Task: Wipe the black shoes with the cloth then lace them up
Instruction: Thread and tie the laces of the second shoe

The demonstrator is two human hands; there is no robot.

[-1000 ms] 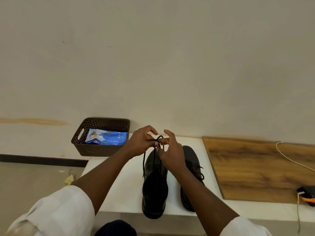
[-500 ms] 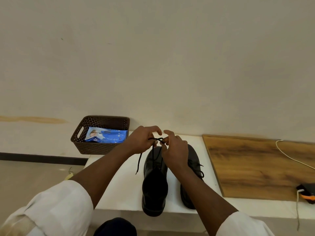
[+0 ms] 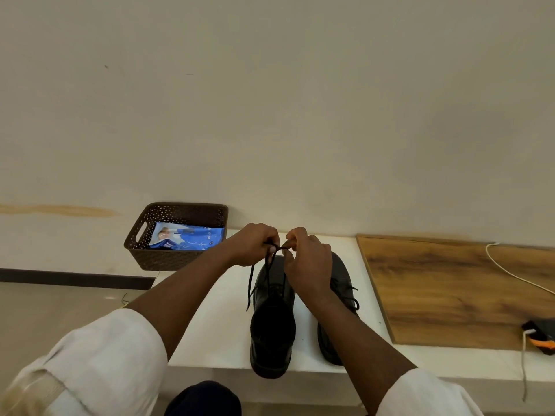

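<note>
Two black shoes stand side by side on the white table (image 3: 216,331), heels toward me. Above the left shoe (image 3: 272,325), my left hand (image 3: 252,244) and my right hand (image 3: 306,259) each pinch a part of its black lace (image 3: 271,253), held taut between them. One loose lace end (image 3: 250,288) hangs down the shoe's left side. The right shoe (image 3: 342,283) is partly hidden by my right forearm, and its laces look tied. No cloth is visible.
A brown perforated basket (image 3: 168,256) holding a blue packet (image 3: 187,237) sits at the table's far left corner. A wooden board (image 3: 450,292) lies to the right, with a white cable (image 3: 510,273) and a black-orange device (image 3: 540,337) at its edge.
My hands have drawn slightly apart, pulling the lace taut between them. The loop seen earlier above the shoe has tightened.
</note>
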